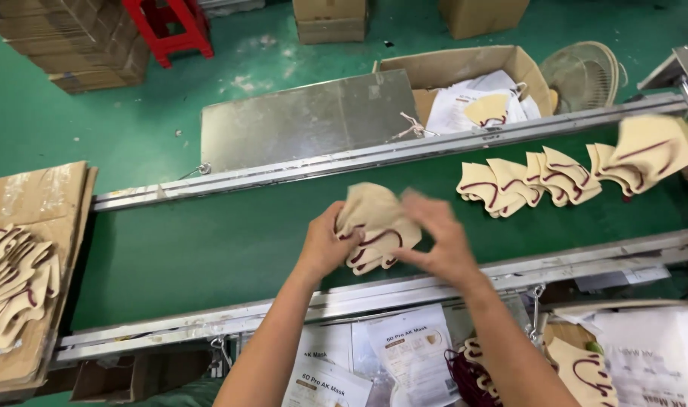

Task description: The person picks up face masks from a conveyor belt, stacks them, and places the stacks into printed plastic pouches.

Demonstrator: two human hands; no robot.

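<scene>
While both hands [325, 245] [442, 237] grip beige masks [374, 226], white printed pouches [412, 350] lie below belt [208, 249].

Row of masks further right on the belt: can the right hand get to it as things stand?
Probably yes, once freed. The right hand and left hand both grip a stack of beige masks. The row of masks lies on the open green belt, with nothing between.

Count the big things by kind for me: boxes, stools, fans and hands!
Brown cardboard boxes on the green floor: 4, such as the open one holding masks
Red plastic stool: 1
Beige round fan: 1
Hands holding the beige masks: 2, left hand, right hand
Total: 8
</scene>
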